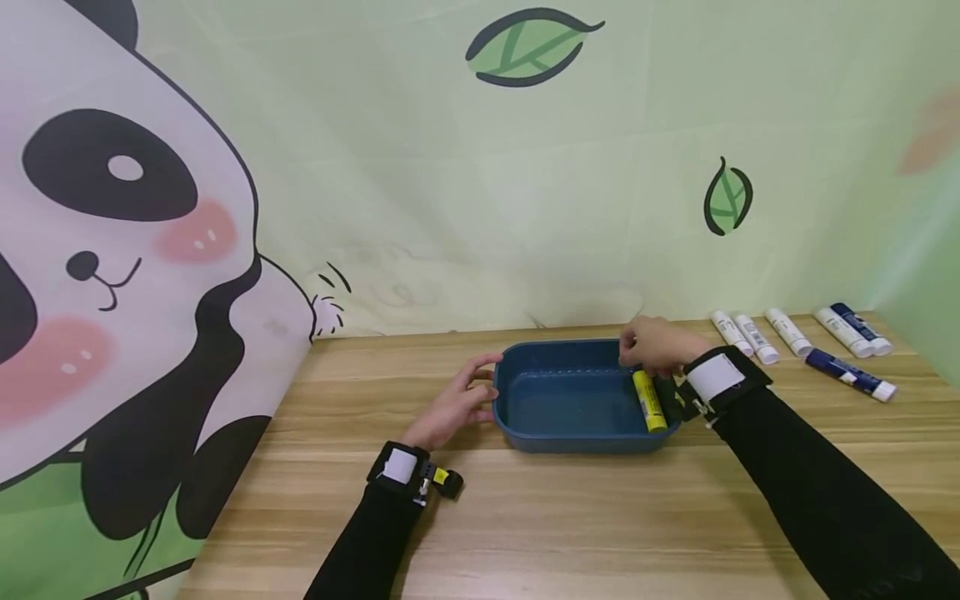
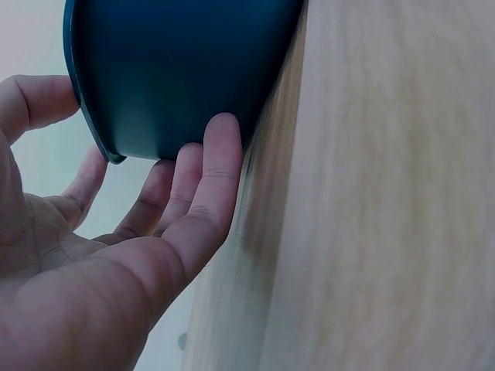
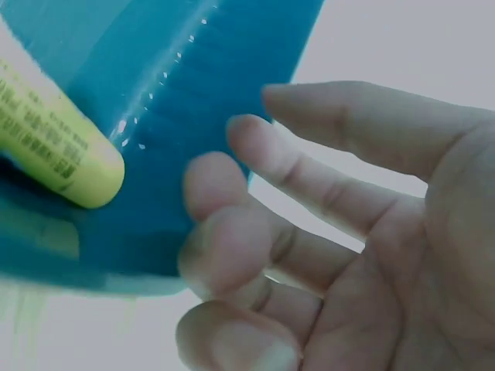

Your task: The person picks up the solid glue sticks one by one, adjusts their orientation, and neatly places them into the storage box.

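One glue stick (image 1: 649,401): yellow, lying in the blue tray (image 1: 558,433), right of frame centre.
Right hand (image 1: 660,345): fingers relaxed, empty.
Left hand (image 1: 457,406): straight fingers touching tray's side.
Risk: a nudge could slide the tray.

No text could be read. The yellow glue stick (image 3: 58,147) carried dark printed lines, too blurred to decipher. Labels on the white glue sticks (image 1: 753,337) were too small to read.

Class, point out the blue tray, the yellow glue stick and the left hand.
blue tray (image 1: 564,348): head view, far rim.
yellow glue stick (image 1: 649,402): head view, mid-barrel.
left hand (image 1: 456,407): head view, back of hand.
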{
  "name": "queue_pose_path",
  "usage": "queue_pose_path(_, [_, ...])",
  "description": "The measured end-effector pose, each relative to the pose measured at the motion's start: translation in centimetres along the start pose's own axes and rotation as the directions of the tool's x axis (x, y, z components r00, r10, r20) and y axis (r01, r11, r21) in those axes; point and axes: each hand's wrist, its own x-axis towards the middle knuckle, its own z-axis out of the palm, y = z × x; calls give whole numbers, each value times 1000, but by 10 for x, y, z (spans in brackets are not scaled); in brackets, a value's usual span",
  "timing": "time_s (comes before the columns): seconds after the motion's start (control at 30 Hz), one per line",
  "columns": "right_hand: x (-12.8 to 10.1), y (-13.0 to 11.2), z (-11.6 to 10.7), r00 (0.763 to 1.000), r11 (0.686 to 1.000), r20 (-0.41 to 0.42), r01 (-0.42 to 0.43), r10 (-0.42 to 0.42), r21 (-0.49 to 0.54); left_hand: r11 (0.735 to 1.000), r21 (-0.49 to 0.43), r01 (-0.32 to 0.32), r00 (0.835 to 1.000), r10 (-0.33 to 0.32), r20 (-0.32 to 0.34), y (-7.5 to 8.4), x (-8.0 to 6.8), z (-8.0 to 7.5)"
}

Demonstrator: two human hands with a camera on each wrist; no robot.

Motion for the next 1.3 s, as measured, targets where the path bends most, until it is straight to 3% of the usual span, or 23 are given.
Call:
queue_pose_path(0.4, [-20, 21, -17, 987, 997, -159, -3, 16, 79, 1000, -14, -22, 1000, 22, 11, -1, 0, 0])
queue_pose_path(0.97, [-41, 71, -31, 976, 989, -195, -70, 95, 128, 1000, 5, -9, 1000, 8, 15, 2, 0, -1])
queue_pose_path(1.3, [-55, 95, -36, 979, 976, -115, -148, 167, 157, 1000, 6, -10, 1000, 10, 16, 2, -2, 0])
